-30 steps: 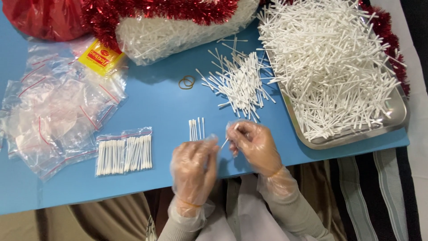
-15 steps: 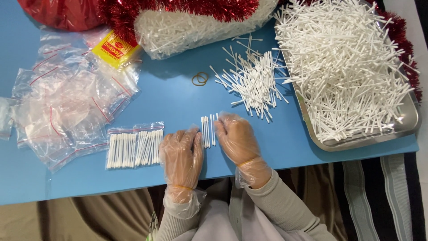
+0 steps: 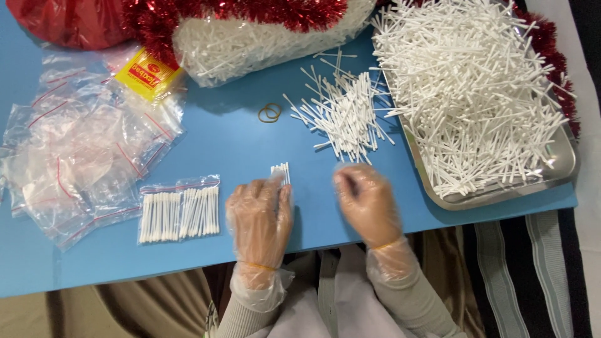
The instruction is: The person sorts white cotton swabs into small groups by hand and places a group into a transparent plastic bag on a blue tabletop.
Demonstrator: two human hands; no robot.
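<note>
Now left hand [image 3: 258, 216] lies flat over a small swab bunch [image 3: 281, 173] on the worktop [image 3: 238, 144], right hand [image 3: 365, 201] curled w/ nothing visibly held, nr the loose swabs [image 3: 343, 112].

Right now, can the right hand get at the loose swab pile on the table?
Probably yes: the right hand hovers just below the loose swab pile, with only bare blue table between them.

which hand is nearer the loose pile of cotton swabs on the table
Right. The right hand sits just below the loose pile of cotton swabs, nearly at its lower edge. The left hand lies farther left, covering a small swab bundle.
</note>
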